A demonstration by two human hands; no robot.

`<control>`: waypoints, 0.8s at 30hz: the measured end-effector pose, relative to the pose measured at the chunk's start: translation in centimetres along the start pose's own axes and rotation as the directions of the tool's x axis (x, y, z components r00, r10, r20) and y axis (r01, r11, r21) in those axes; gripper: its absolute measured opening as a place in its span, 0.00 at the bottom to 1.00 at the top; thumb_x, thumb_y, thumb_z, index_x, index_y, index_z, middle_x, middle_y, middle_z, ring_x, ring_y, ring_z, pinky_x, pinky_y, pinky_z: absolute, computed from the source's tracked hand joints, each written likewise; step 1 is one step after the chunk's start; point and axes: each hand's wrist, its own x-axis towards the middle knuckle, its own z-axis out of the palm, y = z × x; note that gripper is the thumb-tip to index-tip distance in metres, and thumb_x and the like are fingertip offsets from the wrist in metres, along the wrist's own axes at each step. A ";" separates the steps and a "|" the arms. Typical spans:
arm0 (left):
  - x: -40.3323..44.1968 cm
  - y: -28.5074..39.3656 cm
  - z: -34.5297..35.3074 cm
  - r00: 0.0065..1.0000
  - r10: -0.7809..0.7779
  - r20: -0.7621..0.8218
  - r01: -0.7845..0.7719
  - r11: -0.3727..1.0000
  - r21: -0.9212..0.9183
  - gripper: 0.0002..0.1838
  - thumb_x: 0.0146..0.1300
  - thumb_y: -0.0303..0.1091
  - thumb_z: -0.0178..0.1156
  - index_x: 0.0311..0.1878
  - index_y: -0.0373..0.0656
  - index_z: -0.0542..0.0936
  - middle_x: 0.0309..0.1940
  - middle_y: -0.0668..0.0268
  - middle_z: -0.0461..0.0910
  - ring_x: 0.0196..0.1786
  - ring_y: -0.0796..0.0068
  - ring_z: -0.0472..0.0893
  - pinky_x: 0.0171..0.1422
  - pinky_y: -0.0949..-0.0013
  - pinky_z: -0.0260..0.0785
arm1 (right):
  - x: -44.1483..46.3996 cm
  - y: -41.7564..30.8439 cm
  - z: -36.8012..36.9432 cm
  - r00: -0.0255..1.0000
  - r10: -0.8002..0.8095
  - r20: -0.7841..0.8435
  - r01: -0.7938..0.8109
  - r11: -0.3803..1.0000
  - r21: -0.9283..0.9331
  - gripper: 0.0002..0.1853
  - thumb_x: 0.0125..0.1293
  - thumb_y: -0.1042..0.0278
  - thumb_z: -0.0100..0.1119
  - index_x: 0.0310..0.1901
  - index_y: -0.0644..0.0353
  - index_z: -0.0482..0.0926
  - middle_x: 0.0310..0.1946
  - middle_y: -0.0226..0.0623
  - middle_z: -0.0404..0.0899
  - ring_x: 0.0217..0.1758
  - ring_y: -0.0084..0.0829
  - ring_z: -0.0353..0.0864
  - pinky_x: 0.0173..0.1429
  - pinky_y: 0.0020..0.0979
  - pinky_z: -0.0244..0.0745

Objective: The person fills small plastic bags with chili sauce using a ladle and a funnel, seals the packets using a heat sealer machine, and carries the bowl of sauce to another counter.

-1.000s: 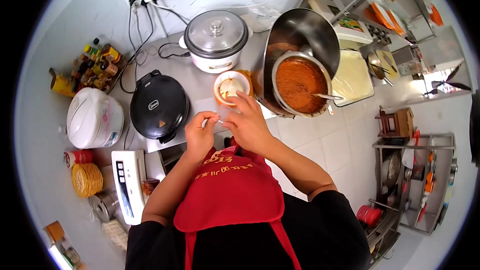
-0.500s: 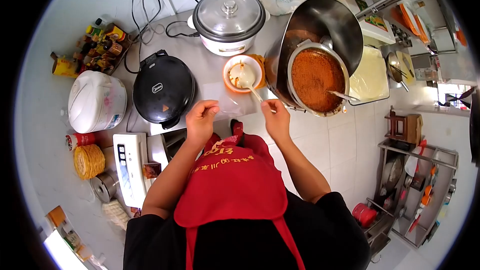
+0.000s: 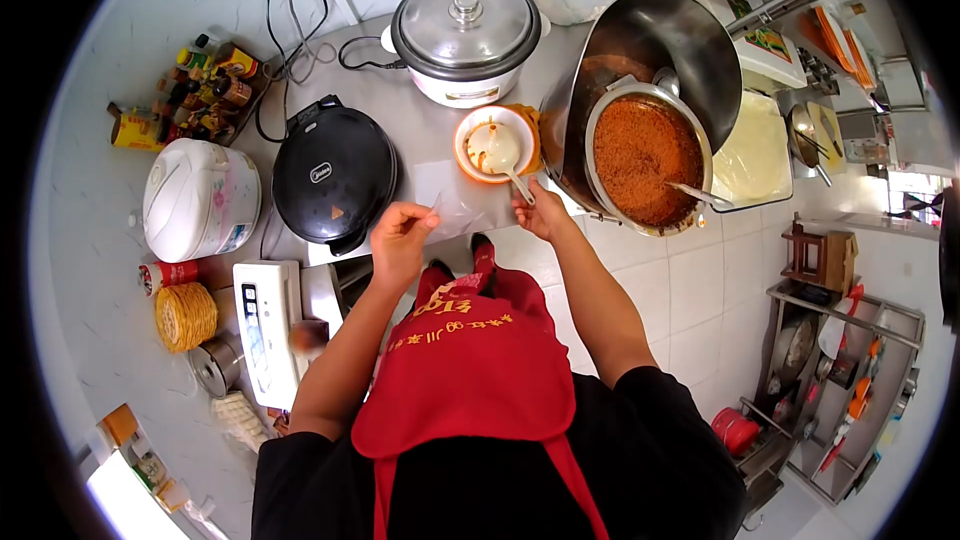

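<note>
My left hand [image 3: 402, 235] is closed in a pinch on a thin clear plastic bag [image 3: 458, 212], which spreads out to its right over the counter's front edge. My right hand [image 3: 541, 214] has its fingers closed around the handle end of a white ladle [image 3: 497, 148]. The ladle's head rests in an orange-rimmed bowl [image 3: 464, 162] smeared with reddish-brown sauce. To the right, a metal pot [image 3: 589, 155] full of reddish-brown ground seasoning [image 3: 640, 152] sits at the mouth of a large steel pot [image 3: 700, 35]; a spoon [image 3: 700, 194] stands in the seasoning.
A lidded electric cooker [image 3: 465, 65] stands behind the bowl. Left of it are a black electric griddle [image 3: 335, 178], a white rice cooker [image 3: 200, 200] and a vacuum sealer [image 3: 268, 335]. Sauce bottles [image 3: 205, 90] fill the back left corner. A cream-coloured tray [image 3: 748, 155] lies far right.
My right hand has moved slightly up and left, closing around the ladle's handle end. My left hand stays pinched on the bag. The whole view has shifted slightly.
</note>
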 end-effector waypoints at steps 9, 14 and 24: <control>0.0 -0.3 -0.9 0.999 -0.047 -0.007 0.046 0.998 -0.043 0.05 0.63 0.20 0.65 0.39 0.38 0.79 0.34 0.72 0.80 0.37 0.86 0.76 0.45 0.78 0.70 | -0.2 0.6 2.3 0.994 -0.094 0.047 0.097 0.993 -0.061 0.19 0.76 0.48 0.49 0.37 0.57 0.75 0.18 0.20 0.56 0.16 0.14 0.52 0.18 0.20 0.48; 0.3 0.0 -1.1 0.999 -0.038 -0.007 0.038 0.999 -0.020 0.05 0.64 0.21 0.65 0.39 0.38 0.78 0.34 0.72 0.80 0.38 0.86 0.76 0.45 0.78 0.70 | -0.6 1.4 3.2 0.949 -0.313 -0.029 0.297 0.924 -0.240 0.18 0.76 0.53 0.50 0.34 0.58 0.76 0.18 0.21 0.62 0.16 0.17 0.57 0.18 0.24 0.52; 2.6 -1.2 -1.1 0.998 -0.060 -0.030 0.059 0.997 -0.042 0.05 0.64 0.21 0.65 0.38 0.39 0.78 0.32 0.73 0.79 0.36 0.86 0.75 0.44 0.79 0.68 | -3.6 3.7 1.3 0.533 -0.840 0.099 0.548 0.253 -0.797 0.14 0.74 0.60 0.49 0.39 0.64 0.74 0.28 0.52 0.79 0.33 0.53 0.80 0.39 0.47 0.72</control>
